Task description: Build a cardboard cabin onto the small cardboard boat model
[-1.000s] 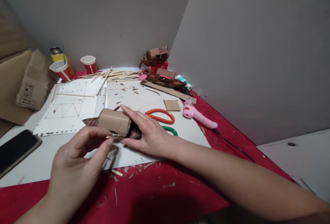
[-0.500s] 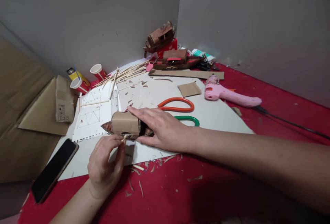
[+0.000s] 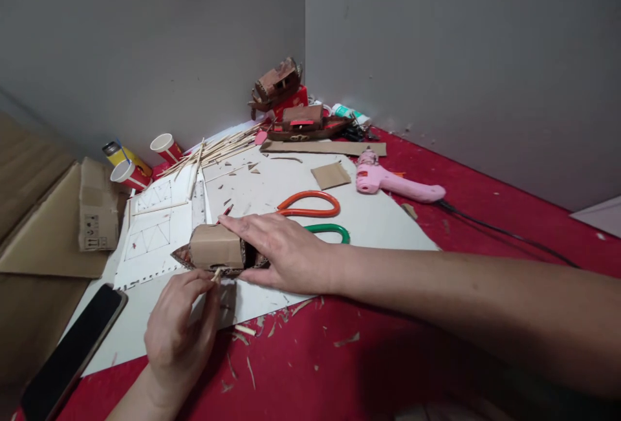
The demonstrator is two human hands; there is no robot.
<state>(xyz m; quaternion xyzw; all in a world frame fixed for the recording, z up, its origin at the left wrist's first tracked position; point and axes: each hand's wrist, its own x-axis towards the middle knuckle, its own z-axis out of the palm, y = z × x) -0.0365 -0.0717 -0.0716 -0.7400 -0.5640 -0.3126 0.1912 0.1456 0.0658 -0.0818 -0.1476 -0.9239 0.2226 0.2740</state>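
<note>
Red tabletop (image 3: 315, 369); straw (image 3: 123, 151) in nearer cup (image 3: 130, 177); right hand (image 3: 288, 254) on boat (image 3: 216, 248).

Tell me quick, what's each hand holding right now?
Left hand: closed, pinching a short wooden stick.
Right hand: closed on the cardboard model boat, thumb on the near side.
</note>
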